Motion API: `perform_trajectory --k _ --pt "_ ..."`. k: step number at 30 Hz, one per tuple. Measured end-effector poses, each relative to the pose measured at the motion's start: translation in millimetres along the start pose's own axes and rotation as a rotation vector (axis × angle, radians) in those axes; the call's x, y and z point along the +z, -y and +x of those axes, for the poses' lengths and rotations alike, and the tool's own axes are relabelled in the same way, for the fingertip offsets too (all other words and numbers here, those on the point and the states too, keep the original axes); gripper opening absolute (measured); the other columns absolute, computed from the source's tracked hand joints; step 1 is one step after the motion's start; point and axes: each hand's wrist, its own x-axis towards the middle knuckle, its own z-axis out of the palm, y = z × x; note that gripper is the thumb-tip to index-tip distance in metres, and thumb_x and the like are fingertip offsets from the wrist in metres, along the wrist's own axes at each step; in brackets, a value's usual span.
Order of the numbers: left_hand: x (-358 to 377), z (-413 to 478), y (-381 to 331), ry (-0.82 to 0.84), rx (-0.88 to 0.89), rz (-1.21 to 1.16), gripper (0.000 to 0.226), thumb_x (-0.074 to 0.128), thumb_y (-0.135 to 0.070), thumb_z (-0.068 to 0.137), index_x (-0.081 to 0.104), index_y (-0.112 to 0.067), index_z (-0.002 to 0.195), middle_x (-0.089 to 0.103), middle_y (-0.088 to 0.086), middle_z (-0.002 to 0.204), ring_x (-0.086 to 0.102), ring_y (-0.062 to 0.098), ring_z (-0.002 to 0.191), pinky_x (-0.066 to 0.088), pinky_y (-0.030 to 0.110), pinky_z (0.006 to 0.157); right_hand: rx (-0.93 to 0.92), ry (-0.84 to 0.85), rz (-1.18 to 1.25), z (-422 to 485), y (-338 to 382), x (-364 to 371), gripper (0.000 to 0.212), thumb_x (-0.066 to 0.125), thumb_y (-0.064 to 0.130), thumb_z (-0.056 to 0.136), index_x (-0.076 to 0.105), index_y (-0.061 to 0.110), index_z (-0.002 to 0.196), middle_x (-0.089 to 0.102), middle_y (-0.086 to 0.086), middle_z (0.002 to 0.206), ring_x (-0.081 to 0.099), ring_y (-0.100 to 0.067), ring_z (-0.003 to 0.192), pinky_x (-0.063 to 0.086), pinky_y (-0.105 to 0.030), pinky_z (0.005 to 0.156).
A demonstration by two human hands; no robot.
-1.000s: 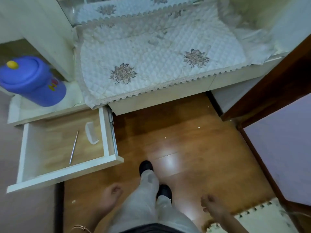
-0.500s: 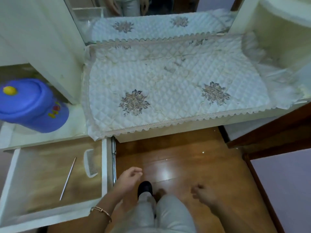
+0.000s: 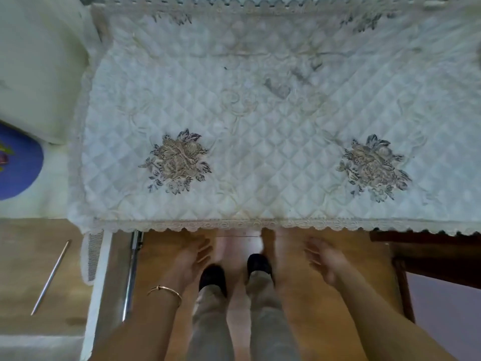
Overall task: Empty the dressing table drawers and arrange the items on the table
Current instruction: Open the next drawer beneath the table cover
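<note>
Left of both empty hands [image 3: 194, 259], comb [image 3: 91, 255] and metal rod [image 3: 50, 277] in open drawer [image 3: 97, 295].

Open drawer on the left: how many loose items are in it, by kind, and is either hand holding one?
Metal rod: 1
White comb: 1
Total: 2
Both lie in the drawer; the left hand and right hand are empty.

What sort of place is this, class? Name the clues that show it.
Probably a bedroom dressing table: a quilted, lace-edged cloth covers the top, a comb lies in the open drawer, and the floor is wood.
</note>
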Motion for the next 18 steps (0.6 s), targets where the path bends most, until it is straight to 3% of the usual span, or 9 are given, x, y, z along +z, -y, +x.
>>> perform_trajectory --k 2,4,6,7,9,10,13,16,18 --pt "12 7 -7 0.001 0.02 -0.188 0.023 0.038 -0.001 0.094 0.058 -0.008 0.105 0.053 0.008 0.104 0.053 0.018 0.088 0.047 0.028 0.082 0.066 0.008 0.177 16 9 -5 0.022 0.034 0.017 0.098 0.055 0.011 0.098 0.057 -0.005 0.085 0.059 -0.016 0.072 0.046 -0.026 0.074" --pt "18 9 -15 -0.002 0.048 -0.39 0.022 0.047 0.001 0.086 0.065 -0.011 0.088 0.053 0.008 0.098 0.052 0.02 0.086 0.052 0.026 0.078 0.05 -0.011 0.194 21 18 -6 0.028 0.027 0.013 0.099 0.051 0.01 0.113 0.057 -0.01 0.122 0.06 -0.02 0.109 0.047 -0.023 0.09" --pt "20 13 -16 -0.029 0.051 -0.559 0.027 0.036 -0.006 0.095 0.057 -0.014 0.08 0.053 0.007 0.087 0.053 0.019 0.079 0.049 0.032 0.077 -0.025 -0.055 0.16 24 15 -9 0.033 0.022 0.011 0.099 0.053 0.009 0.087 0.043 -0.004 0.142 0.033 -0.019 0.137 0.032 -0.025 0.109" --pt "21 14 -15 -0.041 0.037 -0.641 0.029 0.031 -0.011 0.098 0.053 -0.014 0.078 0.053 0.008 0.082 0.053 0.02 0.076 0.047 0.035 0.082 -0.033 -0.052 0.204 24 11 -10 0.035 0.023 0.012 0.099 0.047 0.011 0.074 0.052 -0.002 0.129 0.031 -0.018 0.138 0.032 -0.026 0.107" --pt "19 18 -10 -0.076 0.015 -0.689 0.033 0.031 -0.011 0.098 0.046 -0.01 0.068 0.054 0.007 0.061 0.058 0.019 0.061 0.046 0.036 0.083 0.009 -0.028 0.374 28 5 -8 0.031 0.026 0.011 0.098 0.044 0.013 0.073 0.055 -0.002 0.09 0.037 -0.015 0.134 0.037 -0.026 0.099" --pt "17 19 -7 -0.077 0.008 -0.658 0.033 0.033 -0.007 0.097 0.045 -0.009 0.066 0.054 0.005 0.053 0.06 0.017 0.054 0.047 0.035 0.08 0.057 -0.009 0.469 28 5 -7 0.027 0.027 0.011 0.098 0.047 0.012 0.079 0.052 -0.002 0.084 0.043 -0.013 0.129 0.04 -0.026 0.095" --pt "10 18 3 -0.008 0.001 -0.566 0.023 0.038 -0.01 0.096 0.053 -0.01 0.079 0.061 0.001 0.076 0.062 0.014 0.077 0.047 0.029 0.073 0.124 0.021 0.681 22 -2 -8 0.029 0.025 0.012 0.098 0.053 0.014 0.089 0.057 -0.001 0.09 0.059 -0.01 0.092 0.045 -0.025 0.079" --pt "1 6 16 0.006 0.003 -0.521 0.021 0.04 -0.011 0.095 0.056 -0.01 0.082 0.069 0.001 0.071 0.058 0.015 0.083 0.045 0.028 0.07 0.097 0.039 0.685 7 -19 -9 0.034 0.024 0.011 0.098 0.052 0.016 0.08 0.057 -0.001 0.089 0.058 -0.012 0.088 0.041 -0.028 0.092" --pt "-7 -4 30 0.022 0.001 -0.505 0.023 0.038 -0.012 0.096 0.056 -0.009 0.083 0.066 0.003 0.077 0.059 0.017 0.083 0.046 0.028 0.071 0.101 0.033 0.663 -4 -32 -12 0.032 0.027 0.011 0.098 0.051 0.014 0.077 0.057 -0.002 0.087 0.058 -0.013 0.087 0.041 -0.029 0.091"
